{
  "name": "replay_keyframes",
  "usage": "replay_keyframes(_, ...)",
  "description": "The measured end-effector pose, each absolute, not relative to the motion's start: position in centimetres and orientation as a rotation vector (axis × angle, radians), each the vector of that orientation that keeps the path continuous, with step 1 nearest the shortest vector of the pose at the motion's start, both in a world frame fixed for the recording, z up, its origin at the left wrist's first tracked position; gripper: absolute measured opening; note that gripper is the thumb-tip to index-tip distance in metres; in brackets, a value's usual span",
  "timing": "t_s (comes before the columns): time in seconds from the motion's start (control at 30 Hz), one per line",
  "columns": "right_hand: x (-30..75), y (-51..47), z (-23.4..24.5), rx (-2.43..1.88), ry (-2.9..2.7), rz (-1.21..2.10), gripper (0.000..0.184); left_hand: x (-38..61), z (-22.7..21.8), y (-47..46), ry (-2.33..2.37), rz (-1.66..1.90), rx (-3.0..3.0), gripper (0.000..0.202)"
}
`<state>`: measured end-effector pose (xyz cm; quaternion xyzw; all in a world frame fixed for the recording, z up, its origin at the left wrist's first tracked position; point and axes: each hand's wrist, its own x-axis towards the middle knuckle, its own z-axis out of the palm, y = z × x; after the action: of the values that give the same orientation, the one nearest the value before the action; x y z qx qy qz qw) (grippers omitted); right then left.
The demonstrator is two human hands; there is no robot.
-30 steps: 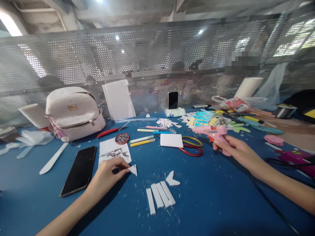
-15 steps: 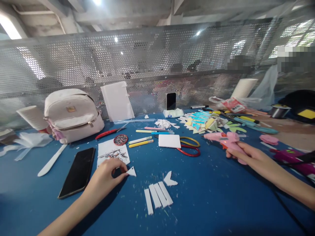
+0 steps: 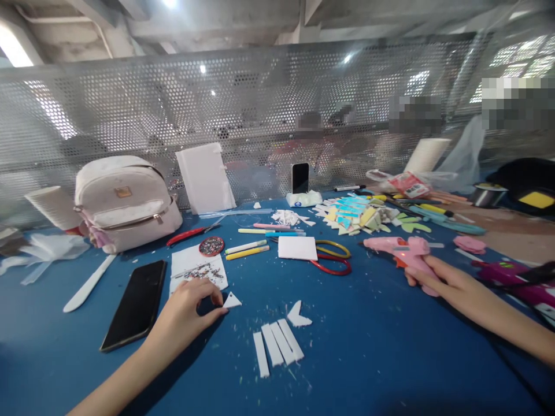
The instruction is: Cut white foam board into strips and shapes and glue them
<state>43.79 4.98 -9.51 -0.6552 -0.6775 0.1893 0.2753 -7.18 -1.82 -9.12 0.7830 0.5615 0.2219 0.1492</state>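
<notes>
Pinched between the thumb and fingers of my left hand (image 3: 197, 303) is a small white triangular piece (image 3: 233, 300) with a dark dot on it. Under and behind that hand lies a white sheet (image 3: 180, 263) strewn with small dark bits. My right hand (image 3: 433, 274) grips the handle of a pink hot glue gun (image 3: 407, 247), whose nozzle points left. Several white strips (image 3: 273, 344) lie side by side in front, with a white V-shaped piece (image 3: 298, 315) just behind them.
A black phone (image 3: 136, 303) and a white plastic knife (image 3: 89, 283) lie at left, before a pale backpack (image 3: 125, 202). Markers (image 3: 247, 252), red-and-yellow-handled scissors (image 3: 336, 267) and a pile of coloured cut pieces (image 3: 355, 214) occupy the middle. A purple tool (image 3: 511, 277) is far right.
My right hand has moved slightly right and down with the glue gun, away from the scissors. My left hand stays in nearly the same place, still pinching the triangular piece.
</notes>
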Motion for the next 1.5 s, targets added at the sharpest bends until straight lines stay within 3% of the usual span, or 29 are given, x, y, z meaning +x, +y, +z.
replay_keyframes(0.9,42.5,3.5,-7.3,-1.928,-1.900,0.467,0.044,-6.8,-8.9,-2.1,1.661,0.605,2.248,0.017)
replay_keyframes(1.3,43.1,3.5,-7.8,-1.980,-1.837,0.398,0.061,-7.0,-8.7,-2.1,1.666,0.585,2.261,0.016)
replay_keyframes(1.5,43.6,1.5,-7.8,-2.015,-1.931,0.206,0.057,-7.4,-8.3,-1.8,1.604,0.578,2.295,0.033)
